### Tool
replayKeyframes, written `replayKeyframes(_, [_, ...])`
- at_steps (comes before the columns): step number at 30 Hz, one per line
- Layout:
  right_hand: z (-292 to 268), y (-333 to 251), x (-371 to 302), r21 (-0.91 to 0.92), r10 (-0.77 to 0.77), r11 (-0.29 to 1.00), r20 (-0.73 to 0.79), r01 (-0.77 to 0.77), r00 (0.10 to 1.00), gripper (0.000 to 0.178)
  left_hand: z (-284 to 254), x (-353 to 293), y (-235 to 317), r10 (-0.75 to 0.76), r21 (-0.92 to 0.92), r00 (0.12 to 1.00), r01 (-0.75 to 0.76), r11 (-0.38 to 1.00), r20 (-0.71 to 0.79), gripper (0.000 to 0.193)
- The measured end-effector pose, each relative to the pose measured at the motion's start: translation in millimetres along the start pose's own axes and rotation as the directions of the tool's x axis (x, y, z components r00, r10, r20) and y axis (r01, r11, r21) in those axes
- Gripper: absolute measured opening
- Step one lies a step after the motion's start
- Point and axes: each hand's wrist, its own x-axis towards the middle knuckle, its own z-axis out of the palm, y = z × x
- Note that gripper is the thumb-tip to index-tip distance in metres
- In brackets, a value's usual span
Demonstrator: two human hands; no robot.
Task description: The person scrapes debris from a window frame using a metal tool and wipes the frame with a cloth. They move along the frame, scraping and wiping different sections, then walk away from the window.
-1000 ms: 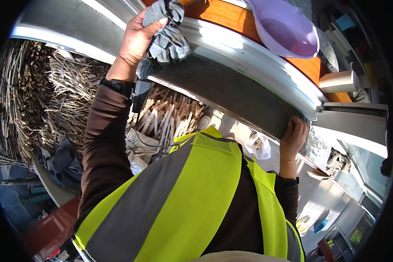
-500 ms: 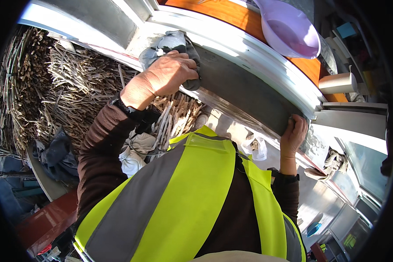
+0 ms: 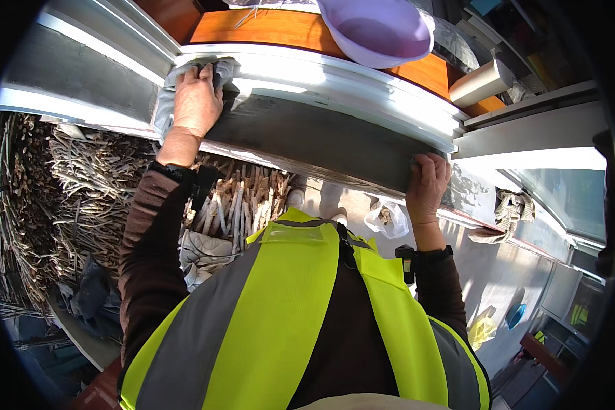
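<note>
My left hand (image 3: 197,106) presses a crumpled grey cloth (image 3: 165,109) against the left end of a dark grey window sill (image 3: 321,133), by the corner of the white window frame (image 3: 280,65). Its fingers are closed over the cloth, which bunches out on both sides. Toward the sill's right end, my right hand (image 3: 427,188) grips the front edge with bent fingers. Part of the sill near the cloth looks darker and streaked.
Beyond the frame, a lilac plastic basin (image 3: 383,34) stands on an orange-brown wooden surface (image 3: 273,29). Bundled sticks (image 3: 92,178) are piled below on the left. A knotted beige rope or cloth (image 3: 512,208) hangs at right; a white plastic bag (image 3: 387,219) lies on the ground.
My left hand has slid the cloth leftward along the sill into the frame corner. My right hand keeps its hold on the sill edge. The whole view has shifted.
</note>
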Motion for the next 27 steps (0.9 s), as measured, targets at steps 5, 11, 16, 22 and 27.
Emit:
replayKeyframes(5, [1, -2, 1, -0.005, 0.01, 1.0, 0.006, -0.01, 1.0, 0.019, 17, -34, 120, 0.35, -0.07, 0.929, -0.36, 0.93, -0.121, 0.045])
replayKeyframes(11, [-4, 2, 0, -0.025, 0.01, 1.0, -0.002, -0.01, 1.0, 0.019, 6, -32, 203, 0.604, -0.064, 0.787, -0.614, 0.787, -0.122, 0.048])
replayKeyframes(16, [-6, 2, 0, -0.01, 0.01, 1.0, -0.033, -0.01, 0.999, 0.021, 6, -34, 103, 0.428, 0.07, 0.9, -0.424, 0.903, -0.076, 0.047])
replayKeyframes(22, [-1, -3, 3, -0.029, -0.006, 1.0, -0.014, 0.005, 1.0, 0.022, 1, -34, 129, 0.491, -0.024, 0.868, -0.494, 0.869, -0.076, 0.047])
replayKeyframes(27, [-6, 4, -1, 0.007, 0.002, 1.0, -0.039, -0.002, 0.999, 0.023, 4, -12, 217, 0.65, -0.282, 0.736, -0.674, 0.682, -0.187, 0.043])
